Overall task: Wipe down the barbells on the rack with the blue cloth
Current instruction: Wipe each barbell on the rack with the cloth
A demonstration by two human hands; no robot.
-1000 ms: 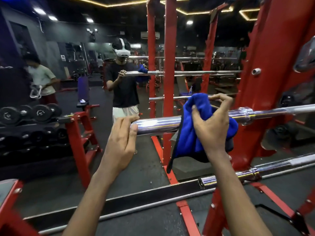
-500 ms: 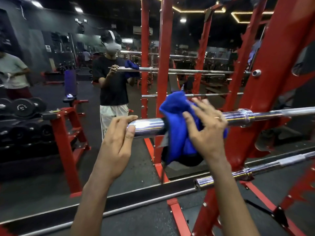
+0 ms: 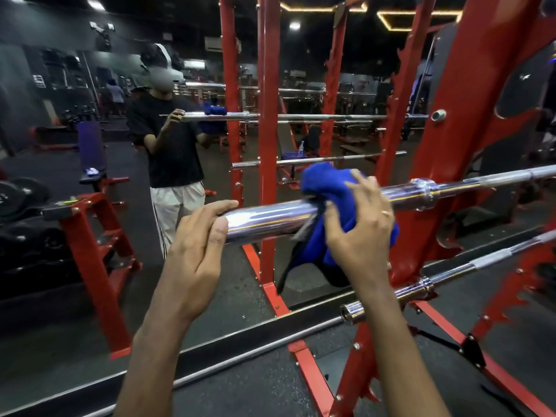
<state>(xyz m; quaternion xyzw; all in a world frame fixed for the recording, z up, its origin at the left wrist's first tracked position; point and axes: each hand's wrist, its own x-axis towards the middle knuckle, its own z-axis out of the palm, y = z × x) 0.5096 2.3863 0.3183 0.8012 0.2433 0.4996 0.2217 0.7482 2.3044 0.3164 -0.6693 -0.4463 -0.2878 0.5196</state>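
Note:
A chrome barbell lies across the red rack at chest height, its sleeve end pointing left. My left hand grips the end of that sleeve, fingers curled over the top. A blue cloth is draped over the sleeve just right of the middle, and my right hand presses it onto the metal with fingers wrapped round cloth and bar. A second barbell rests lower on the rack, its end near my right forearm.
A wall mirror ahead reflects me, the rack uprights and more bars. A red dumbbell stand with dark weights stands at left. Red base rails of the rack run along the dark floor below.
The cloth and my right hand slid along the sleeve, first left toward my left hand, then a little back to the right. My left hand kept its hold on the bar end.

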